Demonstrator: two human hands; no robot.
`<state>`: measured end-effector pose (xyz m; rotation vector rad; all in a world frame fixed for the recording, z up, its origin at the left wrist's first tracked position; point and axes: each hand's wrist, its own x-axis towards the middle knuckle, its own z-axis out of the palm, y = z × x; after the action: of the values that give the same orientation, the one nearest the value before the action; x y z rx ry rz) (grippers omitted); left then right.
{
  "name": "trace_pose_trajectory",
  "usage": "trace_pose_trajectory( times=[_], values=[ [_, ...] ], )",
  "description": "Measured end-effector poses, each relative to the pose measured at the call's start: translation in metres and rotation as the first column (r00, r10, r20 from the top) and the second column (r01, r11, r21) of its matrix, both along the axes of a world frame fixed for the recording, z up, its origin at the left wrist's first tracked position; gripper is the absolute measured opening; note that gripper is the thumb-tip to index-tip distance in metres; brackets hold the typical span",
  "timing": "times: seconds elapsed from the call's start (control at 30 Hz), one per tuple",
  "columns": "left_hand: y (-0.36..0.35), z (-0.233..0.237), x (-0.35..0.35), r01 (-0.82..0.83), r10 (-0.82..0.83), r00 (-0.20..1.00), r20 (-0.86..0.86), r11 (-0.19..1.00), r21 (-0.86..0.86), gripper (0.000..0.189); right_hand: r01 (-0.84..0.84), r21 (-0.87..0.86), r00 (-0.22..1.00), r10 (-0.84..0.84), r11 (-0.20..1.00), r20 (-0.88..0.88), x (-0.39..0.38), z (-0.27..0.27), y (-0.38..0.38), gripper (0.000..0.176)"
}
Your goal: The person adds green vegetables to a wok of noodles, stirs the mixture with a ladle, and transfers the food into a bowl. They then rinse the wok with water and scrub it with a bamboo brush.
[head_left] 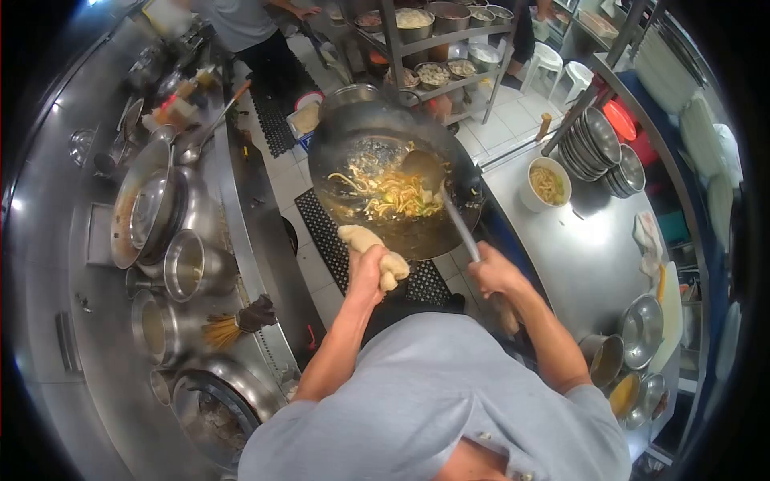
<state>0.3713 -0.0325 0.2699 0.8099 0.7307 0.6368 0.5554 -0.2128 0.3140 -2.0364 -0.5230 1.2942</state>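
A large dark wok (345, 210) is held out in front of me, with noodles (407, 195) and bits of egg and greens in it. My left hand (366, 272) is closed around a folded beige cloth (362, 238) at the wok's near rim; the cloth hides the part of the rim or handle under it. In my right hand (494, 271) is the metal handle of a ladle (461, 224). The ladle's bowl rests among the noodles at the wok's right side.
At right, a steel counter (553, 256) bears a white tub of noodles (548, 186) and stacked metal bowls (589, 144). Pots and a brush (220, 330) line the left side. Ahead are a shelf rack (445, 30) and a person (241, 24).
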Motion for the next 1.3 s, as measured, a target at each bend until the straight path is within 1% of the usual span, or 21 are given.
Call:
trace_pose_trajectory(
  times=[0.03,0.07,0.1,0.13,0.2,0.23,0.27,0.3,0.33,0.37,0.43,0.47,0.5,0.53,0.63,0.77,0.83,0.87,1.0,1.23,1.3],
  values=[
    [0.003,-0.006,0.006,0.009,-0.009,1.0,-0.009,0.999,0.03,0.023,0.05,0.064,0.976,-0.035,0.997,-0.213,-0.013,-0.003,0.007,0.023],
    [0.007,-0.012,0.011,0.017,-0.015,1.0,-0.022,0.998,0.063,0.023,0.105,0.11,0.899,-0.047,0.988,-0.436,-0.021,0.0,0.012,0.019],
    [0.009,-0.014,0.016,0.022,-0.019,0.999,-0.03,0.995,0.099,0.022,0.163,0.142,0.774,-0.038,0.976,-0.632,-0.025,0.004,0.018,0.016],
    [0.01,-0.017,0.021,-0.019,0.028,0.997,-0.079,0.994,0.105,0.021,0.221,0.126,0.627,-0.042,0.967,-0.778,-0.023,0.0,0.022,0.01],
    [0.012,-0.009,0.016,0.065,-0.06,0.994,-0.086,0.997,0.048,0.022,0.312,0.09,0.284,-0.002,0.946,-0.959,-0.018,-0.014,0.025,0.01],
    [0.01,-0.001,0.012,0.11,-0.108,0.99,-0.086,0.994,0.02,0.022,0.348,0.057,0.094,0.025,0.936,-0.995,-0.019,-0.015,0.023,0.01],
    [0.007,0.004,0.002,0.091,-0.091,0.996,-0.023,0.995,-0.028,0.025,0.333,0.159,0.171,0.107,0.929,-0.98,-0.018,-0.008,0.018,0.012],
    [0.004,0.003,-0.001,0.025,-0.026,1.0,-0.014,0.996,-0.088,0.015,0.319,0.245,0.24,0.172,0.915,-0.955,-0.023,-0.001,0.001,0.013],
    [0.007,-0.017,-0.009,0.023,-0.025,1.0,-0.015,0.993,-0.116,0.014,0.298,0.293,0.25,0.222,0.908,-0.942,-0.018,-0.018,-0.011,0.017],
    [0.006,-0.017,-0.015,0.038,-0.041,0.999,-0.015,0.985,-0.169,0.015,0.294,0.343,0.286,0.26,0.892,-0.922,-0.019,-0.026,-0.018,0.018],
    [-0.001,-0.008,-0.023,0.086,-0.099,0.995,-0.029,0.952,-0.293,0.018,0.31,0.298,0.35,0.184,0.903,-0.919,-0.023,-0.02,-0.018,0.017],
    [-0.006,-0.003,-0.026,0.087,-0.088,0.996,0.006,0.962,-0.259,0.024,0.297,0.255,0.394,0.125,0.92,-0.911,-0.021,-0.012,-0.017,0.016],
    [-0.009,-0.001,-0.029,0.07,-0.074,0.997,-0.006,0.964,-0.257,0.023,0.292,0.206,0.433,0.063,0.934,-0.899,-0.017,0.0,-0.014,0.016],
    [-0.012,0.0,-0.03,0.057,-0.061,0.998,-0.008,0.965,-0.254,0.022,0.27,0.192,0.525,0.023,0.944,-0.851,-0.02,0.016,-0.013,0.015],
    [-0.016,0.001,-0.028,0.066,-0.074,0.997,-0.026,0.971,-0.23,0.024,0.299,0.154,0.584,-0.053,0.942,-0.81,-0.02,0.018,-0.024,0.015],
    [-0.019,0.015,-0.02,0.087,-0.098,0.994,-0.039,0.972,-0.219,0.031,0.374,0.169,0.631,-0.117,0.912,-0.767,-0.02,0.032,-0.046,0.015],
    [-0.017,0.027,-0.014,0.154,-0.164,0.986,-0.023,0.96,-0.234,0.041,0.47,0.214,0.503,-0.061,0.856,-0.862,-0.014,0.017,-0.069,0.015],
    [-0.019,0.029,-0.01,0.095,-0.105,0.994,-0.033,0.97,-0.222,0.038,0.526,0.231,0.439,-0.029,0.819,-0.898,-0.01,0.009,-0.082,0.015],
    [-0.008,0.019,-0.001,0.18,-0.19,0.982,-0.022,0.959,-0.221,0.029,0.635,0.235,0.462,-0.118,0.736,-0.879,-0.016,0.032,-0.084,0.014],
    [0.002,0.014,0.027,0.212,-0.218,0.976,-0.031,0.968,-0.134,0.025,0.752,0.299,0.503,-0.217,0.588,-0.837,0.004,0.057,-0.127,0.014],
    [0.005,0.011,0.035,0.182,-0.185,0.983,-0.012,0.976,-0.117,0.022,0.773,0.321,0.526,-0.271,0.547,-0.806,0.01,0.067,-0.138,0.016]
  ],
)
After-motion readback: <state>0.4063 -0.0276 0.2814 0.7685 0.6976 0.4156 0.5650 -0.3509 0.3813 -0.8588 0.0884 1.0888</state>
